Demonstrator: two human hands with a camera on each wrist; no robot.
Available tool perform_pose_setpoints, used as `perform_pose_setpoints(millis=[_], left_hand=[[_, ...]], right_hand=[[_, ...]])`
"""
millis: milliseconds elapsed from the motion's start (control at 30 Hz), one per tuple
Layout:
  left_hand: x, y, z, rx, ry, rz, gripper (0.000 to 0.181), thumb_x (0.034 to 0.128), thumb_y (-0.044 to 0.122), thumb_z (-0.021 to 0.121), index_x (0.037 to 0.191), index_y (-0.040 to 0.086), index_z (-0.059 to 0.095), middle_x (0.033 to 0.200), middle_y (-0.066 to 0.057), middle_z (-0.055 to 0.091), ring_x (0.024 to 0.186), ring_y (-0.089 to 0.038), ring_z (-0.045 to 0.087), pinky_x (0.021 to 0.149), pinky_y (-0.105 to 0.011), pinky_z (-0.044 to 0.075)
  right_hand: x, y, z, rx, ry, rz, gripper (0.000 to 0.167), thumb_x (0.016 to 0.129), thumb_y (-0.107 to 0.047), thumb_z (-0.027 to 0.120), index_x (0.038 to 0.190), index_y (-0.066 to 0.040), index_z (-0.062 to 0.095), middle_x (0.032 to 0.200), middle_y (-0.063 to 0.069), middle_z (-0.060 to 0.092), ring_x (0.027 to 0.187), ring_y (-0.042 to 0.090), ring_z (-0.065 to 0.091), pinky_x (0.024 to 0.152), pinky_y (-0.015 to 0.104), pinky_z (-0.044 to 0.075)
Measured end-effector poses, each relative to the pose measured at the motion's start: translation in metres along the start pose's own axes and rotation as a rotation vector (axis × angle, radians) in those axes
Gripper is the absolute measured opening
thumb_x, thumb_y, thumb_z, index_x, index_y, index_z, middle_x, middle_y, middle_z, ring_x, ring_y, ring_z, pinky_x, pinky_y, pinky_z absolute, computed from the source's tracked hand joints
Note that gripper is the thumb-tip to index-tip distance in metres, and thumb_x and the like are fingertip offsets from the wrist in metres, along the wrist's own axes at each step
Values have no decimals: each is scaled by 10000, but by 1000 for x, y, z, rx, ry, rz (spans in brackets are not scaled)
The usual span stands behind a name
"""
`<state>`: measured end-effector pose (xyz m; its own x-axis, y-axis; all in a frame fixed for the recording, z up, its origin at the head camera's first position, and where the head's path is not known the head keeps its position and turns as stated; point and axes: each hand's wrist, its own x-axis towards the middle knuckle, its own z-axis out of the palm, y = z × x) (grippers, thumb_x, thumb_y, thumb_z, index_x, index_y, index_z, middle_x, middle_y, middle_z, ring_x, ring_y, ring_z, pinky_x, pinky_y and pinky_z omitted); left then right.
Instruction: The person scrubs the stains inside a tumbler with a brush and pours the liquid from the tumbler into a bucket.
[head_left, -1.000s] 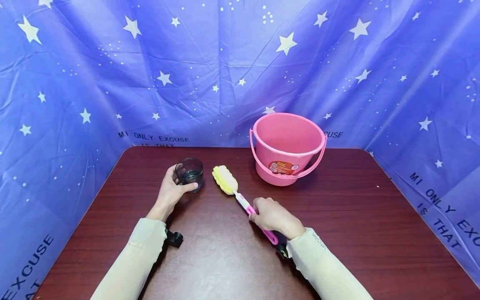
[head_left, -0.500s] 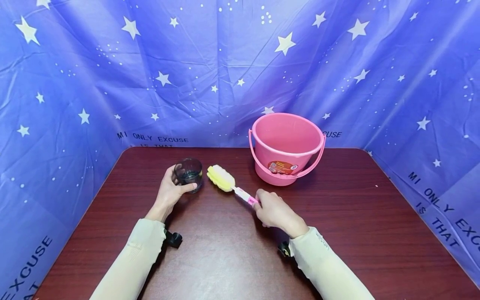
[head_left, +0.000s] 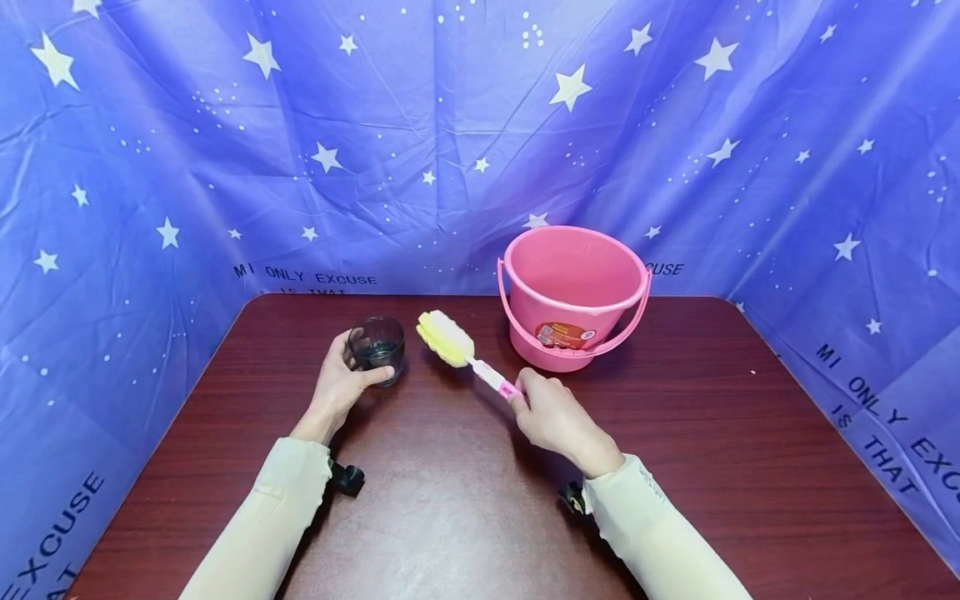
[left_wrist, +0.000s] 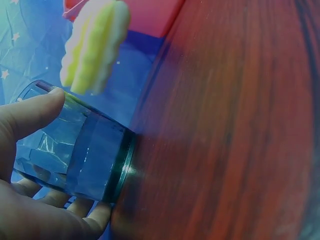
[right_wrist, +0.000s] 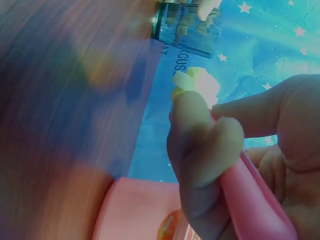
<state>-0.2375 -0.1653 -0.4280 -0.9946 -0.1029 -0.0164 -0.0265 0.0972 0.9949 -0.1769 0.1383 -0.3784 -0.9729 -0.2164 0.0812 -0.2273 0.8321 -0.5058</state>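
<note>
A dark, see-through glass (head_left: 377,343) stands upright on the table, and the left hand (head_left: 337,387) holds it with thumb in front and fingers round the back. In the left wrist view the glass (left_wrist: 75,145) shows its thick base against the table. The right hand (head_left: 555,417) grips the pink handle of a sponge brush (head_left: 447,339). Its yellow and white head is raised off the table, just right of the glass. In the right wrist view, curled fingers wrap the brush's pink handle (right_wrist: 255,205).
A pink bucket (head_left: 577,312) with its handle hanging down in front stands at the back right of the dark red wooden table (head_left: 450,517). A blue star-patterned cloth (head_left: 420,100) hangs behind and on both sides.
The right hand has lifted the brush off the table, its fingers now closed round the handle, and its head has risen beside the glass. The left hand and glass have stayed put.
</note>
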Motion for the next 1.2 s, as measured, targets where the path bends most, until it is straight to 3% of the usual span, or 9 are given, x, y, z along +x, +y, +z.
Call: perform_pose_setpoints(millis=[633, 1200], left_hand=[[1, 1, 0, 10, -21, 1, 897, 716, -8, 798, 1450, 96, 292, 1407, -115, 457, 1251, -251, 454, 1001, -391, 391], [0, -1, 0, 17, -28, -2, 890, 723, 3, 797, 1449, 102, 292, 1402, -116, 457, 1248, -266, 451, 1007, -406, 388]], right_hand=[[-2, -7, -15, -2, 105, -42, 109, 911, -192, 593, 832, -165, 523, 596, -31, 481, 536, 173, 476, 512, 325, 394], [9, -21, -29, -200, 149, -175, 210, 927, -246, 592, 773, -158, 479, 577, -31, 411, 542, 189, 464, 482, 341, 354]])
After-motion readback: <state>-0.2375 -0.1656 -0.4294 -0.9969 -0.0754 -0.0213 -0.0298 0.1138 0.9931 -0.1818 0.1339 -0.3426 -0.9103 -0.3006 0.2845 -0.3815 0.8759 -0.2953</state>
